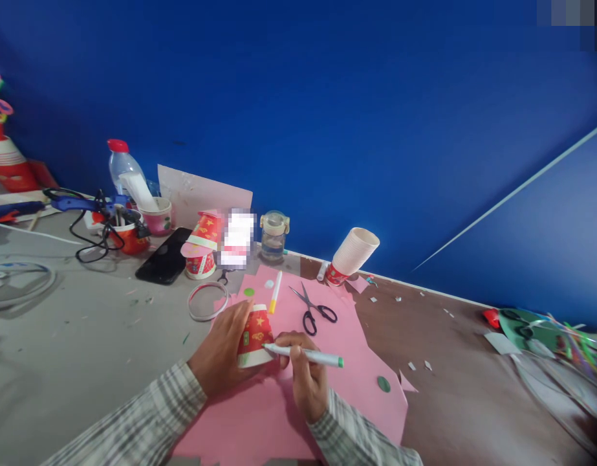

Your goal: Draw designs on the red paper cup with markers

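A red paper cup (257, 331) with gold patterns stands upside down, its white rim low, over a pink paper sheet (376, 414). My left hand (225, 343) is closed around the cup's left side. Between the fingers of my right hand (305, 378) is a white marker (322, 356) with a green end; its tip meets the cup's lower right side. Black-handled scissors (312, 309) lie spread on the pink paper, beyond my right hand. A white and yellow pen (275, 293) rests behind the cup, near a small green paper disc (249, 292).
A leaning stack of paper cups (354, 255) and a lidded glass jar (274, 236) stand by the blue wall (327, 116). Decorated cups (201, 246), a phone (165, 255) and a tape ring (208, 301) are at left. Craft scraps (545, 333) crowd the far right.
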The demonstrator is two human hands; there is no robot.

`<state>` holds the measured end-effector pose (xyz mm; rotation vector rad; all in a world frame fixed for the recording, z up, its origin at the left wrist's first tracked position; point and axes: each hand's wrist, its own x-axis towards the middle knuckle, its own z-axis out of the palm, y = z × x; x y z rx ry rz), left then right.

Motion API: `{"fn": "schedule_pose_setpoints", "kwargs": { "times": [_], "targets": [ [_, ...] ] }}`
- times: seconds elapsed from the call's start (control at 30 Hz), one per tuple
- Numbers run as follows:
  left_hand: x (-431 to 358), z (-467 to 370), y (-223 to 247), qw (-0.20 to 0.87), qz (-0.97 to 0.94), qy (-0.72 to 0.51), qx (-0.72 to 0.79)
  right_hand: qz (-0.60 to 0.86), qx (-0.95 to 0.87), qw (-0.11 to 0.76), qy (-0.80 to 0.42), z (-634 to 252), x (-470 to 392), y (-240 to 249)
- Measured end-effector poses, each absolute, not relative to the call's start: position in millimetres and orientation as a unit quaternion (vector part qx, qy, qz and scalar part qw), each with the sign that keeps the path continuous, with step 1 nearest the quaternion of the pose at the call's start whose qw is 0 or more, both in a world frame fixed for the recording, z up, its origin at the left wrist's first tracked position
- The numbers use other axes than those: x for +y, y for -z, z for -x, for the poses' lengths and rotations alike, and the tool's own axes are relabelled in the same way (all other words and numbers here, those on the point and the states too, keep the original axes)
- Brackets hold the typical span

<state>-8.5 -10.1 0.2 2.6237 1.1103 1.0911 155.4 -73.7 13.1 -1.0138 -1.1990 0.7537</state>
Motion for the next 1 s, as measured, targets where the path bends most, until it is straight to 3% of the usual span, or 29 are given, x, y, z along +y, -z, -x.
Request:
{"fn": "schedule_pose_setpoints", "kwargs": {
  "times": [1.0],
  "targets": [
    [-8.0, 11.2, -5.7, 0.067, -0.884, -0.328, 0.325, 0.439, -0.624, 0.57, -0.305, -153.2, -81.6, -22.6]
  ]
}}
